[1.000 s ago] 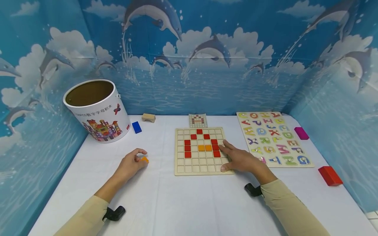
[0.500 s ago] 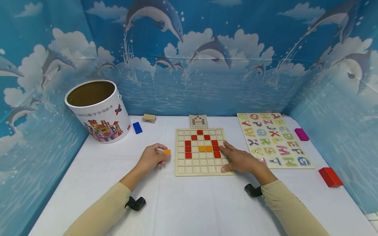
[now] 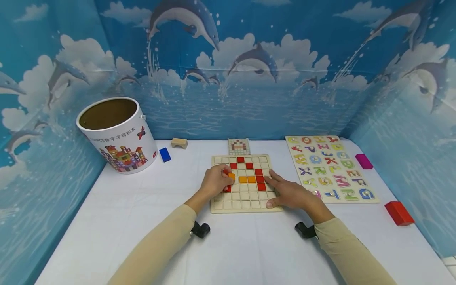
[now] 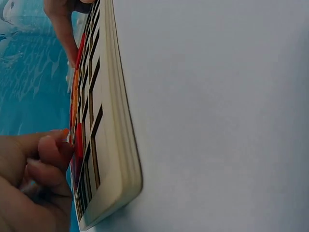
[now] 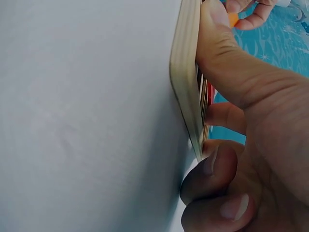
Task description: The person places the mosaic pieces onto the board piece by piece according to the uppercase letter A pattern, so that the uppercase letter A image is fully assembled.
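Observation:
My left hand (image 3: 215,183) pinches a small orange square block (image 3: 231,175) over the left part of a wooden grid board (image 3: 246,205). In the right wrist view the orange block (image 5: 233,19) shows between those fingers. Partly behind the left hand are red blocks in the board's left columns. Two orange squares (image 3: 247,179) lie side by side in the middle cells, and red squares (image 3: 260,179) line the right side. My right hand (image 3: 289,192) rests on the board's right edge, its thumb (image 5: 219,43) on the rim and fingers spread.
A small pattern card (image 3: 238,146) lies behind the board. An alphabet board (image 3: 322,170) stands to the right, near magenta (image 3: 363,161) and red (image 3: 399,213) blocks. At the left are a white bucket (image 3: 117,138), a blue block (image 3: 165,154) and a wooden arch block (image 3: 179,143).
My left hand has carried the orange block rightward from the tablecloth at the left to over the board. The right hand stays on the board's edge.

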`<state>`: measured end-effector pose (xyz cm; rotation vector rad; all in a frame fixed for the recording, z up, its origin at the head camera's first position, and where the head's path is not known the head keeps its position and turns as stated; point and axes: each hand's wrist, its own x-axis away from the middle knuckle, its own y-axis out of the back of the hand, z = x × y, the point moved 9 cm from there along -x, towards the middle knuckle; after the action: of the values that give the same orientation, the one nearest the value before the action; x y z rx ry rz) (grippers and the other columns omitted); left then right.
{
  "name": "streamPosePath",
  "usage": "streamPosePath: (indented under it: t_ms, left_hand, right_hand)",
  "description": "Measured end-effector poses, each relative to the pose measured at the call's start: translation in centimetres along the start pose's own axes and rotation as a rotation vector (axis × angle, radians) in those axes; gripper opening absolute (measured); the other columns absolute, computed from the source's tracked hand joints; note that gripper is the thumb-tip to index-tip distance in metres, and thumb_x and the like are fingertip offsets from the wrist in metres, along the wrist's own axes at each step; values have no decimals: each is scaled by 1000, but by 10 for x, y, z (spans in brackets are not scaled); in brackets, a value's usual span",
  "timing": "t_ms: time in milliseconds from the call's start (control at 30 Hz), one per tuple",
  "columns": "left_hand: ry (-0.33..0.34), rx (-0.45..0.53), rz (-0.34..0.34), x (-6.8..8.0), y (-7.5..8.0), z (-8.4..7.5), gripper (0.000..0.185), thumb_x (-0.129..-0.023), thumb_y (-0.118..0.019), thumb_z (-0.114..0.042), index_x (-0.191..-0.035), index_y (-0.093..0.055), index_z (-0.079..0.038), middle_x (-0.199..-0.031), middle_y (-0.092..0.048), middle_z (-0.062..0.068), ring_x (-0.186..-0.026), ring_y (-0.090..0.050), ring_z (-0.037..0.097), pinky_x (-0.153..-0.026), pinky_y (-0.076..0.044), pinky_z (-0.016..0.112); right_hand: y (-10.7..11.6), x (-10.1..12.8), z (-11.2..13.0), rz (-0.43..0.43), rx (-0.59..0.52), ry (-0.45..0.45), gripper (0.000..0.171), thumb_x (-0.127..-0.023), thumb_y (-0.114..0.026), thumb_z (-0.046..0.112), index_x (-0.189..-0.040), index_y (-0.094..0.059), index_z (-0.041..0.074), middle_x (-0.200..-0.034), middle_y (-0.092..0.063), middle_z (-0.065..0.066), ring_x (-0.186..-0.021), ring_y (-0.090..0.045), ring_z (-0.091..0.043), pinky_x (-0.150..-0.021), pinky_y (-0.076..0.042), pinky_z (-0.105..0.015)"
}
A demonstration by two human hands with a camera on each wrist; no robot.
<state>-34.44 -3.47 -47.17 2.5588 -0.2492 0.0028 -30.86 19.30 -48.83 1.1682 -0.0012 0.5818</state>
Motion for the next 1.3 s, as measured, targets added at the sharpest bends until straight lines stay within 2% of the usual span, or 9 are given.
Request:
streamPosePath:
  t_ms: [100, 233, 467, 700, 900, 1067, 1167, 1300]
  left_hand:
    - [-61, -154, -10, -3, -3, -7, 23, -89, -80, -14, -109, -70, -8, -79, -65, 0, -65, -57, 13, -63, -48, 26]
    - [-112, -250, -9, -5, -6, -13, 21, -89, -80, -14, -107, -72, -8, -81, -62, -1, -76, -56, 15, -71, -47, 29]
    - [-116, -264, 3, -7, -8, -12, 20, -87, -82, -16, -103, -73, -7, -85, -61, 1, -80, -54, 17, -73, -46, 30]
    - [-99, -264, 14, -6, -8, -8, 24, -87, -82, -18, -107, -74, -7, -93, -63, 2, -86, -56, 16, -78, -49, 30]
    - [-135, -293, 36, -5, -12, -12, 19, -89, -80, -16, -105, -74, -8, -88, -59, 1, -83, -52, 17, -75, -45, 30]
    - [-150, -329, 43, -3, -13, -15, 20, -91, -77, -14, -109, -75, -7, -89, -59, 0, -82, -52, 16, -76, -46, 30]
    - [-133, -346, 39, 2, -8, -15, 23, -91, -76, -15, -113, -75, -7, -89, -59, -1, -83, -52, 16, -77, -47, 30]
    - [-103, -309, 13, 9, 12, -11, 27, -92, -75, -15, -118, -74, -8, -92, -63, 0, -87, -56, 18, -79, -49, 32]
  right_hand:
    - [-1, 0, 0, 2, 4, -2, 106, -82, -71, 64, -163, -25, 14, -171, -5, -14, -149, -27, -48, -110, -35, -65]
    - [0, 0, 0, -1, 2, -6, 106, -81, -71, 65, -163, -25, 14, -171, -5, -14, -149, -26, -49, -110, -35, -66]
    - [1, 2, 1, 0, -9, -2, 104, -83, -72, 62, -163, -25, 14, -171, -5, -14, -148, -27, -49, -109, -35, -66]
    - [1, 3, 1, -5, -2, 6, 105, -83, -72, 62, -163, -25, 14, -171, -6, -15, -148, -28, -49, -109, -36, -66]
    - [1, 3, -1, -2, -2, 3, 106, -82, -71, 64, -163, -25, 14, -171, -5, -15, -148, -28, -50, -109, -36, -66]
    - [0, 2, 0, -1, -4, 7, 105, -83, -71, 63, -163, -24, 14, -171, -5, -15, -147, -29, -50, -108, -36, -66]
    - [-1, 1, 2, 2, -5, 5, 105, -83, -71, 64, -163, -25, 14, -171, -5, -14, -148, -28, -50, -108, -35, -66]
    - [-1, -1, 3, 6, 6, 2, 105, -82, -71, 64, -163, -24, 15, -171, -5, -14, -148, -29, -49, -108, -36, -66]
